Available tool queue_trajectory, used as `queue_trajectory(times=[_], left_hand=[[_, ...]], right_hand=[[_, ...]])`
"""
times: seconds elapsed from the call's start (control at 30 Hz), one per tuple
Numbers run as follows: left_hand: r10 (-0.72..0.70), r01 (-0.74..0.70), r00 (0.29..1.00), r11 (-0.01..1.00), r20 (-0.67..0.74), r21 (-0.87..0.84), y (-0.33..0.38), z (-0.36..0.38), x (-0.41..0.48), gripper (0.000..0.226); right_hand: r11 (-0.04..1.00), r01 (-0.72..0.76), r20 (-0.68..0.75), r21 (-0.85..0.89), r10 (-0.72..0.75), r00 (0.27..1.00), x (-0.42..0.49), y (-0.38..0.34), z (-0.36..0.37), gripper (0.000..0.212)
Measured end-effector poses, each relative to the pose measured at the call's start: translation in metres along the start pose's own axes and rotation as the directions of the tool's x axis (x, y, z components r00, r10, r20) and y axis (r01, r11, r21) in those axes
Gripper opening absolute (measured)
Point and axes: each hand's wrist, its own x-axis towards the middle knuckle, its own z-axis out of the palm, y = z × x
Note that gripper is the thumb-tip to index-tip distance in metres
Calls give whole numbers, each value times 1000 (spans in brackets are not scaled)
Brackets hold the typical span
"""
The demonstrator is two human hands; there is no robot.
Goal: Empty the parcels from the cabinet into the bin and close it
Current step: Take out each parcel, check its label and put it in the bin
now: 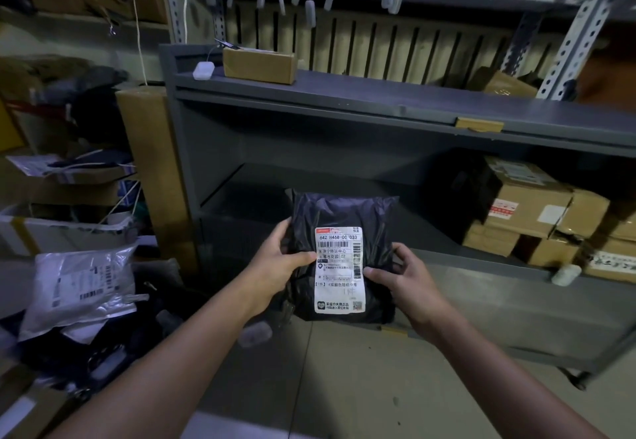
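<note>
A black plastic parcel with a white shipping label hangs in front of the grey metal cabinet. My left hand grips its left edge with the thumb on the label. My right hand pinches its right edge. The cabinet's lower shelf is bare on the left. Several brown cardboard boxes are stacked on its right side. The bin is a heap of parcels at the lower left, topped by a silver mailer.
A small cardboard box and a white tag lie on the cabinet's top. A tall cardboard box stands against the cabinet's left side. Shelving with hanging white tags rises behind. Grey tiled floor lies below my arms.
</note>
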Motion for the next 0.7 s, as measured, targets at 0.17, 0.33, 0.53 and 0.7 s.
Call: queue_trajectory(times=[0.17,0.33,0.53,0.7], left_hand=[[-5,7,999,999,-47,45,-5,-10,3,77],[-54,62,994,994,-92,85,-3,-35,-1,63],[-49,82,984,979,-172,188,10,-82,-9,38],[1,68,967,963,-253,261,28,-136,-15,40]], right_hand=[[986,75,-79,-147,-88,993,6,1,18,26],[983,85,-82,-164,-99,992,12,5,46,36],[970,61,-5,-236,-64,998,34,2,96,47],[960,86,74,-265,-69,995,57,-6,156,53]])
